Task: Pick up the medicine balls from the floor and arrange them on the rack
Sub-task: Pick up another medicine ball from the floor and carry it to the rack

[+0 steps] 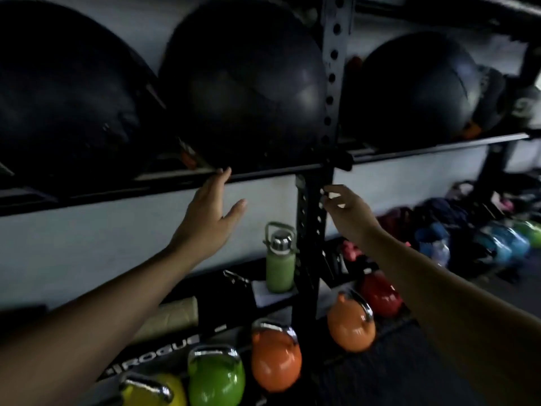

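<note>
Bottom of frame, nearest: kettlebells were noted in a row, yellow (152, 391), green (216, 376), two orange (275, 356), red (380, 294) further right. A green bottle (280, 259) stood just behind them, beside the upright (311, 230).

Mid frame: both arms were extended, nothing held. The left hand (209, 212) was seen spread flat, fingertips at or touching the shelf rail (409, 149) under the middle ball; actual contact could not be confirmed. The right hand (347, 205) was loosely curled at the upright, fingers bent near its holes; whether anything was pinched could not be told.

Upper frame, farthest: three dark medicine balls were recorded on the rack, left (64, 98), middle (243, 83), right (415, 89), the upright between middle and right.

Risk, as judged: the middle ball appeared to overhang the front rail. If nudged while the hands were withdrawn, it could roll forward and drop onto the kettlebells or bottle. No ball on the floor was visible; blur and dim light limited certainty.
</note>
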Tool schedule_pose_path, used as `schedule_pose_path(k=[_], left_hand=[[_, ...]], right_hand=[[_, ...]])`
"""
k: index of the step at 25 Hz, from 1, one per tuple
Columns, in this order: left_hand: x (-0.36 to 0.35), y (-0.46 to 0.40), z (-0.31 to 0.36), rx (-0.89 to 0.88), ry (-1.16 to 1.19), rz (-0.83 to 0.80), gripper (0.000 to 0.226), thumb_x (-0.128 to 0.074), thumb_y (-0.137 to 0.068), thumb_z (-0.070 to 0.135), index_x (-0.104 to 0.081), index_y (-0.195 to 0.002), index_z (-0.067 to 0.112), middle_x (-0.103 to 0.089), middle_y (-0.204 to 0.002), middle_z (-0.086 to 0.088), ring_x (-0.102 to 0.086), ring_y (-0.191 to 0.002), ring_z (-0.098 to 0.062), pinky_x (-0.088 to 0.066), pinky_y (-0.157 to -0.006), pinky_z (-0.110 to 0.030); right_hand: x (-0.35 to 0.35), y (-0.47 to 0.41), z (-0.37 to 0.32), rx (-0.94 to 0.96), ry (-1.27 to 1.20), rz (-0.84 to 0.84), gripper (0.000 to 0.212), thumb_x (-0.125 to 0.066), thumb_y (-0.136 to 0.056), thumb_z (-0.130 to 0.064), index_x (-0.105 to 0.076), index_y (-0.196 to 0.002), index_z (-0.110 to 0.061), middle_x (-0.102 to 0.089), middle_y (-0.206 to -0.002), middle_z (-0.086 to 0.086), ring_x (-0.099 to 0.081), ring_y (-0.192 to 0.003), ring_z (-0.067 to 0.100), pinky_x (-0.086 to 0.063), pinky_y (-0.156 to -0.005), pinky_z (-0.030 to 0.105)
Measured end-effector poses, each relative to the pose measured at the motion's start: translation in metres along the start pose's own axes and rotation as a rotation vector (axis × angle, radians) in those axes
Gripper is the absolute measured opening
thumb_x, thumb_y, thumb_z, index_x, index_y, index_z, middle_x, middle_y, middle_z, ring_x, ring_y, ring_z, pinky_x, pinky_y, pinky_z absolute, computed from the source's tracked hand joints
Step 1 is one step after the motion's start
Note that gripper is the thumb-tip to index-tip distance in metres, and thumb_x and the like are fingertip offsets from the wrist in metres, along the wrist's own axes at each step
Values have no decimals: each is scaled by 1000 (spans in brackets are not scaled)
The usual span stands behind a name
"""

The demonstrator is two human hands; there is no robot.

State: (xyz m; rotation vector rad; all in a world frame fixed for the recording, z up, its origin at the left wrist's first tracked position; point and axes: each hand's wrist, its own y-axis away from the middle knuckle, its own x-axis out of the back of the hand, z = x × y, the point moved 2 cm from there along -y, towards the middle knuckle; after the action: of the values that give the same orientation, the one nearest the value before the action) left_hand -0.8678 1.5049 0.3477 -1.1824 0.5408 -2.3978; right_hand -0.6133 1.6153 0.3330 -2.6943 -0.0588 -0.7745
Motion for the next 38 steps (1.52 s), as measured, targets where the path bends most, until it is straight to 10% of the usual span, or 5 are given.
schedule_pose_path(k=[6, 14, 25, 33, 38], left_hand=[[-109, 83, 3, -80, 28, -489, 37, -67, -101, 23, -67, -136, 13, -69, -140, -10, -63, -132, -25, -44, -105, -29], [-241, 302, 45, -211, -250, -1341, 34, -56, -106, 41, -65, -135, 25, -69, -132, 3, -65, -120, -20, -53, -105, -39], [-275, 676, 107, -400, -368, -2022, 32, -52, -108, 37, -64, -137, 31, -66, -135, 3, -62, -122, -13, -53, -107, -39], [-281, 831, 79, -411, -538, -2218, 33, -52, -109, 32, -65, -138, 22, -65, -139, -8, -62, -127, -23, -49, -113, -43], [-315, 867, 64, -800, -743, -2291, 36, -51, -109, 36, -61, -141, 25, -66, -136, -1, -63, -121, -17, -52, -105, -38]], right_hand=[[16, 125, 75, -144, 351, -129, 23, -56, -102, -23, -72, -116, -13, -74, -116, 18, -69, -108, 34, -49, -85, 36], [36, 453, 231, -776, 417, -459, 31, -39, -102, -36, -66, -113, -24, -70, -122, 10, -67, -108, 33, -55, -91, 41], [14, 942, 232, -1521, -5, -4, 30, -46, -107, -37, -66, -124, -22, -71, -113, 6, -67, -101, 25, -56, -90, 43], [-82, 1078, 231, -1785, -369, 361, 31, -49, -108, -33, -66, -130, -20, -67, -113, 0, -64, -107, 22, -45, -82, 33], [-131, 1128, 248, -1963, -683, 757, 24, -49, -108, -31, -69, -119, -22, -75, -106, 7, -68, -83, 17, -52, -70, 30]])
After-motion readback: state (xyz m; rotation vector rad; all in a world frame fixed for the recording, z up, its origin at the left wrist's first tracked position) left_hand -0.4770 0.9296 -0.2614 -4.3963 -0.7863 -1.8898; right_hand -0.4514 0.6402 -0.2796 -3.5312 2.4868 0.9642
